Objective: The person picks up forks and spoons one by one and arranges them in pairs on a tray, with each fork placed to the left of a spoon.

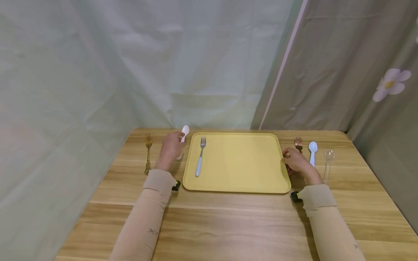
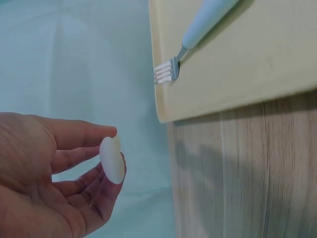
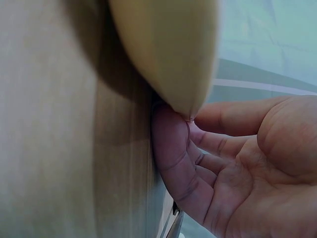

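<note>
My left hand (image 1: 171, 149) pinches a white spoon (image 1: 185, 129) just beyond the left edge of the yellow tray (image 1: 241, 163). Up close in the left wrist view, the white spoon's end (image 2: 112, 159) shows between thumb and fingers, raised off the table. A fork with a light blue handle (image 1: 198, 168) lies on the tray's left side, tines away from me. At the tray's right edge, my right hand (image 1: 296, 162) grips the rim (image 3: 171, 54), with fingertips low beside the table and partly under the rim.
A gold fork (image 1: 148, 152) lies at the table's far left. Right of the tray are a copper-coloured fork (image 1: 298, 143), partly hidden by my hand, a light blue spoon (image 1: 312, 148) and a clear spoon (image 1: 328, 156). Curtains (image 1: 209, 65) hang behind the wooden table (image 1: 222, 224).
</note>
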Motion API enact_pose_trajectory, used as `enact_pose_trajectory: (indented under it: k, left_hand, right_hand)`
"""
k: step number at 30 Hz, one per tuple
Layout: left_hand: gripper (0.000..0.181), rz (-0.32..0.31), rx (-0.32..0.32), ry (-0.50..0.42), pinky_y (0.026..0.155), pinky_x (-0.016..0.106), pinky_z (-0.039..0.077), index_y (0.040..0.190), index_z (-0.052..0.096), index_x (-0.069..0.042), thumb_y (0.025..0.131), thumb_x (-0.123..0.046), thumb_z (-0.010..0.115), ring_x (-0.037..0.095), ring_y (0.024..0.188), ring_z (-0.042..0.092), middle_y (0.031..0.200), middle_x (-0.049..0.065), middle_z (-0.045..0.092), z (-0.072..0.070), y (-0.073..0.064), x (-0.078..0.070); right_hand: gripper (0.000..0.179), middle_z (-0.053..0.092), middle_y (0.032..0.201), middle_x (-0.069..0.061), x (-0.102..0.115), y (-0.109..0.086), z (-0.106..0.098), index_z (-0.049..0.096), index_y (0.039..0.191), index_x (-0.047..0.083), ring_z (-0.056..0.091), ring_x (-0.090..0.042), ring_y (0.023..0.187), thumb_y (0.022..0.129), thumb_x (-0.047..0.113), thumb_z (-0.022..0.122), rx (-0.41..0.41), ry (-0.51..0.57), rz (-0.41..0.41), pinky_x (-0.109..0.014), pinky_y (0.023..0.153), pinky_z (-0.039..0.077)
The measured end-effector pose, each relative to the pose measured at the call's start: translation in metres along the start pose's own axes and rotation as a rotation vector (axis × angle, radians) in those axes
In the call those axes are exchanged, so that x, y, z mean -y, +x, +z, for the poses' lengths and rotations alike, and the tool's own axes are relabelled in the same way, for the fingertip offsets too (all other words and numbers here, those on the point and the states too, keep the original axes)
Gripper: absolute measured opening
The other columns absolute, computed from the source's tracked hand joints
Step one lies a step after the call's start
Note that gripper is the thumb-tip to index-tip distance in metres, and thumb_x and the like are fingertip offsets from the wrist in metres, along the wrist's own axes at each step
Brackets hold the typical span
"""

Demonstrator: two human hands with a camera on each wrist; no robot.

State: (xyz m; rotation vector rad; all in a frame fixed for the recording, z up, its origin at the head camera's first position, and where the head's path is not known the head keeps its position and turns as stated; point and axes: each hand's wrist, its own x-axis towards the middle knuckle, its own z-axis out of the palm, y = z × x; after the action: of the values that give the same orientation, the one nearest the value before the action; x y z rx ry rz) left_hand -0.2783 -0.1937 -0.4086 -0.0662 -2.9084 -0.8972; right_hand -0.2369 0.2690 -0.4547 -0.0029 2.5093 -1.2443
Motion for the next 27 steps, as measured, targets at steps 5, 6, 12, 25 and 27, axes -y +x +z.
enact_pose_trajectory:
  k: [5, 6, 12, 25, 27]
  left_hand:
    - [0.040, 0.011, 0.017, -0.010, 0.087, 0.047, 0.058, 0.136, 0.063, 0.007, 0.096, 0.000, 0.065, 0.038, 0.104, 0.067, 0.116, 0.027, 0.070, 0.004, -0.002, -0.003]
    - [0.040, 0.014, 0.020, -0.011, 0.087, 0.047, 0.058, 0.136, 0.062, 0.007, 0.096, 0.001, 0.063, 0.038, 0.104, 0.067, 0.116, 0.027, 0.070, 0.005, -0.002, -0.004]
    - [0.040, 0.008, 0.040, -0.019, 0.084, 0.045, 0.058, 0.137, 0.062, 0.006, 0.097, 0.001, 0.063, 0.035, 0.099, 0.066, 0.113, 0.025, 0.069, 0.011, -0.006, -0.012]
    - [0.043, -0.037, 0.092, -0.090, 0.083, 0.040, 0.060, 0.141, 0.058, 0.003, 0.099, 0.000, 0.065, 0.033, 0.099, 0.066, 0.115, 0.022, 0.067, 0.015, -0.010, -0.029]
    - [0.043, -0.035, 0.093, -0.077, 0.084, 0.040, 0.060, 0.141, 0.059, 0.003, 0.099, 0.000, 0.065, 0.032, 0.100, 0.066, 0.115, 0.022, 0.067, 0.017, -0.010, -0.031]
  right_hand:
    - [0.031, 0.060, 0.077, -0.014, 0.001, 0.000, 0.000, 0.041, 0.132, -0.014, 0.063, -0.018, 0.058, 0.104, 0.001, 0.047, -0.001, 0.007, 0.001, -0.035, 0.052, 0.058]
    - [0.032, 0.060, 0.077, -0.014, 0.001, 0.000, 0.001, 0.041, 0.132, -0.014, 0.063, -0.018, 0.058, 0.105, 0.001, 0.047, 0.000, 0.007, 0.000, -0.035, 0.052, 0.058]
    - [0.032, 0.061, 0.078, -0.015, 0.001, 0.001, 0.002, 0.041, 0.133, -0.014, 0.063, -0.018, 0.059, 0.105, 0.001, 0.047, 0.003, 0.007, -0.003, -0.035, 0.052, 0.058]
    - [0.031, 0.060, 0.079, -0.015, 0.001, 0.003, 0.001, 0.041, 0.131, -0.014, 0.063, -0.017, 0.059, 0.105, 0.001, 0.047, 0.006, -0.003, -0.010, -0.035, 0.052, 0.058]
    - [0.031, 0.060, 0.078, -0.015, 0.001, 0.003, 0.000, 0.041, 0.131, -0.014, 0.063, -0.017, 0.058, 0.104, 0.001, 0.047, 0.008, -0.008, -0.012, -0.035, 0.052, 0.058]
